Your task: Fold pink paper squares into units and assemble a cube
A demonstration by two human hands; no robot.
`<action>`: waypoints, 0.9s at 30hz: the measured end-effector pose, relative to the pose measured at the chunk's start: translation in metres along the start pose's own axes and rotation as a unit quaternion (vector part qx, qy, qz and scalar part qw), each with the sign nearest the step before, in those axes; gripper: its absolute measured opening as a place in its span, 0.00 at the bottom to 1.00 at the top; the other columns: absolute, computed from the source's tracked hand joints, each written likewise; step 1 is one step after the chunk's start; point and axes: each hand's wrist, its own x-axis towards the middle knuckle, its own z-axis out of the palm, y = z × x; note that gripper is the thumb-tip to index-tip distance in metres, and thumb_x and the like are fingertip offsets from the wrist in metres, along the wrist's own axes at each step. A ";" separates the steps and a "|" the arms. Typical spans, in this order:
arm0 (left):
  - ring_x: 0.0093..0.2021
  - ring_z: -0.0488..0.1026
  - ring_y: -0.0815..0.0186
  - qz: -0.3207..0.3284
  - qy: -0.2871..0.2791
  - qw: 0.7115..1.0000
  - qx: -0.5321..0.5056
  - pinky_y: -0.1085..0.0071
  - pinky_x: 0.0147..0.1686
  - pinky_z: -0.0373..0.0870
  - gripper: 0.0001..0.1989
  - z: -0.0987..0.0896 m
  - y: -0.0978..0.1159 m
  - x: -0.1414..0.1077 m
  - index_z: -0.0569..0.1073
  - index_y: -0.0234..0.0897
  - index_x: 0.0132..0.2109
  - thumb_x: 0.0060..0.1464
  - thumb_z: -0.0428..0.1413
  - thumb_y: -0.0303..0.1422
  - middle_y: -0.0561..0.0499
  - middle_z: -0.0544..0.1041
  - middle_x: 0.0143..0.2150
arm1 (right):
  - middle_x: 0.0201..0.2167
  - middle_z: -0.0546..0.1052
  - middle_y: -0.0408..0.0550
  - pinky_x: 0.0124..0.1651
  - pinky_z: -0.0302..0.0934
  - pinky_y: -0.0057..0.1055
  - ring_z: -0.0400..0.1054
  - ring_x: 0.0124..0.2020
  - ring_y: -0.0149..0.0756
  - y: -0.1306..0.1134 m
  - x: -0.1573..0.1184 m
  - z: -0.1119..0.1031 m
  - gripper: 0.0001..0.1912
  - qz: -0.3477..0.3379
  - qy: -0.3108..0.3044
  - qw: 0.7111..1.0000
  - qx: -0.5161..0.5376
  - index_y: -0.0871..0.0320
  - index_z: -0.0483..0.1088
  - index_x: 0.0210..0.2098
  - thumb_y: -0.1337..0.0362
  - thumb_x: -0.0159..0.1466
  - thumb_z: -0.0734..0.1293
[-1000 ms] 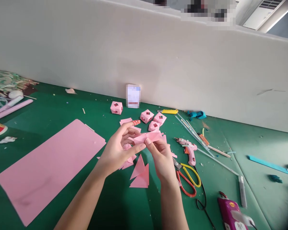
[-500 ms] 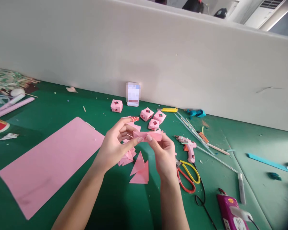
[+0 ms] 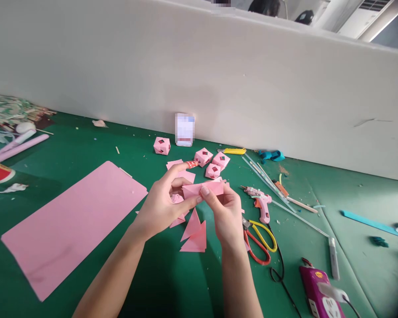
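Observation:
A folded piece of pink paper (image 3: 193,190) is pinched between my two hands above the table. My left hand (image 3: 162,205) grips its left end, thumb in front, with a red patterned wrap on the raised index finger. At the other end my right hand (image 3: 226,212) holds it, thumb pressed on the front and fingers behind. Below lie pink paper triangles (image 3: 196,238), and more folded pink pieces are partly hidden behind my left hand. Just beyond stand pink folded-paper balls (image 3: 203,157) with diamond-shaped holes, and another ball (image 3: 162,145) sits farther left.
A large pink sheet (image 3: 73,229) lies left. To the right are scissors (image 3: 260,238), a pink glue gun (image 3: 260,203), a yellow cutter (image 3: 234,151), clear glue sticks and a purple power strip (image 3: 320,287). A phone (image 3: 185,130) leans against the pale partition (image 3: 119,66).
My left thumb has slid right along the paper's lower edge, near my right thumb. The left index finger has shifted slightly right. Both hands still hold the paper.

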 end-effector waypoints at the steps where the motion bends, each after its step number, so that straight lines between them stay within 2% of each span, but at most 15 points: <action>1: 0.34 0.79 0.65 0.001 0.001 1.000 0.003 0.71 0.35 0.75 0.31 0.000 0.000 0.000 0.67 0.47 0.62 0.54 0.68 0.38 0.55 0.81 0.36 | 0.30 0.79 0.42 0.37 0.67 0.30 0.70 0.32 0.33 0.000 0.000 0.000 0.10 -0.003 0.001 1.000 -0.002 0.54 0.79 0.32 0.54 0.60 0.77; 6: 0.35 0.79 0.64 0.008 0.006 1.000 0.023 0.71 0.35 0.75 0.31 0.000 0.000 0.001 0.68 0.46 0.62 0.54 0.67 0.38 0.54 0.81 0.36 | 0.29 0.78 0.42 0.37 0.66 0.30 0.69 0.32 0.33 0.001 0.001 0.001 0.10 -0.007 -0.002 1.000 -0.004 0.54 0.79 0.33 0.54 0.60 0.76; 12: 0.36 0.80 0.65 0.018 0.008 0.999 0.028 0.73 0.36 0.75 0.32 0.000 0.000 0.001 0.67 0.48 0.63 0.54 0.67 0.36 0.55 0.83 0.38 | 0.34 0.78 0.44 0.45 0.66 0.33 0.70 0.38 0.36 0.000 0.001 0.002 0.08 -0.019 -0.015 1.000 -0.012 0.53 0.80 0.35 0.56 0.61 0.76; 21: 0.36 0.81 0.65 0.031 0.018 0.999 0.016 0.72 0.37 0.77 0.31 0.001 0.000 0.000 0.68 0.47 0.62 0.54 0.67 0.36 0.55 0.83 0.36 | 0.37 0.78 0.45 0.46 0.66 0.34 0.70 0.40 0.37 -0.002 0.001 0.003 0.09 -0.010 -0.025 0.999 -0.022 0.53 0.79 0.36 0.56 0.61 0.76; 27: 0.32 0.80 0.64 0.017 0.019 1.000 0.001 0.72 0.31 0.76 0.32 0.001 -0.001 0.000 0.67 0.45 0.63 0.53 0.67 0.37 0.55 0.80 0.32 | 0.36 0.78 0.45 0.45 0.66 0.34 0.71 0.39 0.37 -0.001 0.000 0.003 0.09 -0.019 -0.023 0.999 -0.030 0.54 0.80 0.36 0.55 0.62 0.76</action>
